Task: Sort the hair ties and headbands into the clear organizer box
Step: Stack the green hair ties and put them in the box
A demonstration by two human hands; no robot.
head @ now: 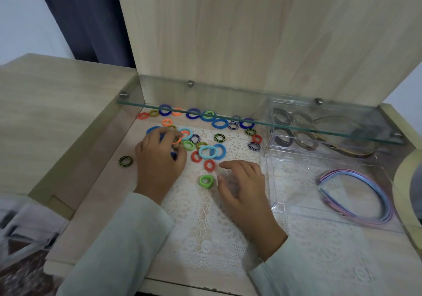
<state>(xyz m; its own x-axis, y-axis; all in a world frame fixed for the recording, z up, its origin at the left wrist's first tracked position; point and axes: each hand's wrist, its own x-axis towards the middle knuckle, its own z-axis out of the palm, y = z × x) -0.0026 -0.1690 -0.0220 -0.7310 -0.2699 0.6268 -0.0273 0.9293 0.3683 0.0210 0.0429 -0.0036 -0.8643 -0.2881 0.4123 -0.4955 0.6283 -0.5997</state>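
Headbands (356, 195) and dark ties (283, 139) already sit in the box (270, 181), right of the fingers. Most ties (206, 151) lie loose on the worktop (102, 204) around them. The left hand (159, 158) pinches an orange tie (177, 140). The right hand (242, 188) holds nothing, its fingers relaxed beside a green tie (206, 180).

The left hand (159, 156) is covering several hair ties (200, 152) at 9 o'clock of the lace mat (205, 227). A blue tie (151, 130) is showing only its far arc, and whether the fingers are gripping anything is unclear. The glass shelf (228, 101) is dimming dark loops (283, 137) in the organizer box (270, 181) at 2 o'clock, so ties or bands cannot be told. A pale round object (404, 170) at 3 o'clock is running off the edge.
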